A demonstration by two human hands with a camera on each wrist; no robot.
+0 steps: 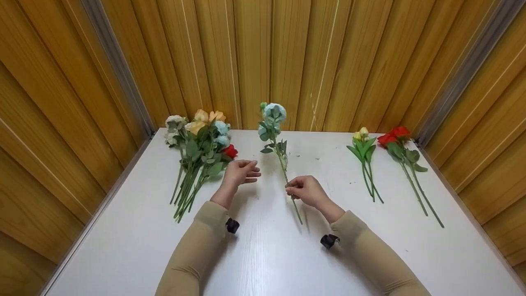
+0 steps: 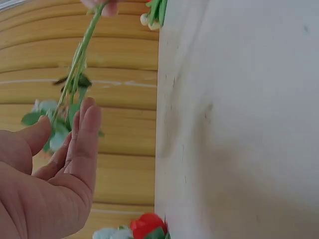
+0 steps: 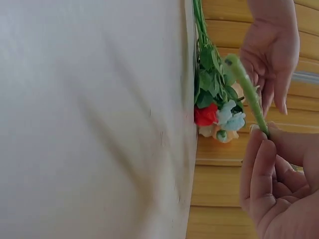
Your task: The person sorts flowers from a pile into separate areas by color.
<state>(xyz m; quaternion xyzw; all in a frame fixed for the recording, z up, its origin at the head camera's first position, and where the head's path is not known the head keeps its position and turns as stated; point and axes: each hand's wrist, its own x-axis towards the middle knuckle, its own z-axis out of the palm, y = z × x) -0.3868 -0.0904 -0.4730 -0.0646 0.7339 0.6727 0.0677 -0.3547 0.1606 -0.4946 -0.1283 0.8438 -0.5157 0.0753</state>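
Note:
My right hand (image 1: 307, 190) pinches the green stem of a light blue artificial flower (image 1: 274, 115) between thumb and fingers. The flower is raised over the table's middle, its bloom tilted up and away. In the right wrist view the cut end of the stem (image 3: 244, 84) sticks out past the fingertips. My left hand (image 1: 241, 172) is held to the left of the stem, fingers loosely extended and nothing in them. Its palm faces the stem in the left wrist view. Just beyond that hand lies a bunch of artificial flowers (image 1: 197, 156) in white, peach, light blue and red.
Yellow tulips (image 1: 365, 149) lie on the white table (image 1: 263, 255) at the right. Beside them are red roses (image 1: 400, 144) on long stems. Wood-patterned panels (image 1: 287, 61) enclose the table at the back and both sides. A black clip-like piece hangs by each sleeve cuff.

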